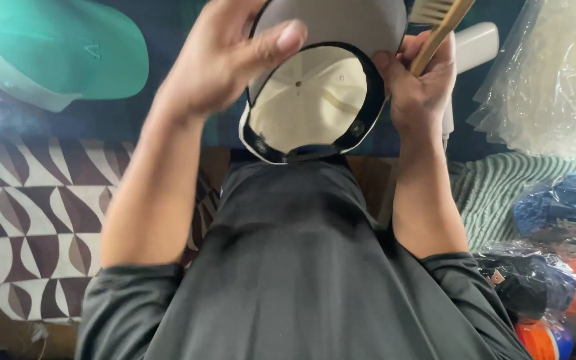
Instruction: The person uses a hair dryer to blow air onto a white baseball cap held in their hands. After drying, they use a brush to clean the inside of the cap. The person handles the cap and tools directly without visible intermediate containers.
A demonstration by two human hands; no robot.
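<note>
Cream lining shows inside the baseball cap (311, 100), which is held upside down in the air between both hands, crown opening turned toward the camera and its grey brim pointing away toward the top of the view. A dark sweatband rings the opening. The left hand (225, 57) sits on the cap's left side, its thumb laid across the underside of the brim and the other fingers curled out of sight behind, so it pinches the brim. The right hand (418, 83) closes on the cap's right rim and at the same time keeps a wooden-handled brush (438, 27) clamped against it, the handle running up and to the right, bristles just above the brim. Both hands are equally near the cap, touching it.

Beyond the left hand a teal cap (55, 53) lies on a dark cloth. On the right, clear plastic bags (548, 73) are heaped, and lower down several bagged caps (561, 267) in blue, black and orange sit close together
</note>
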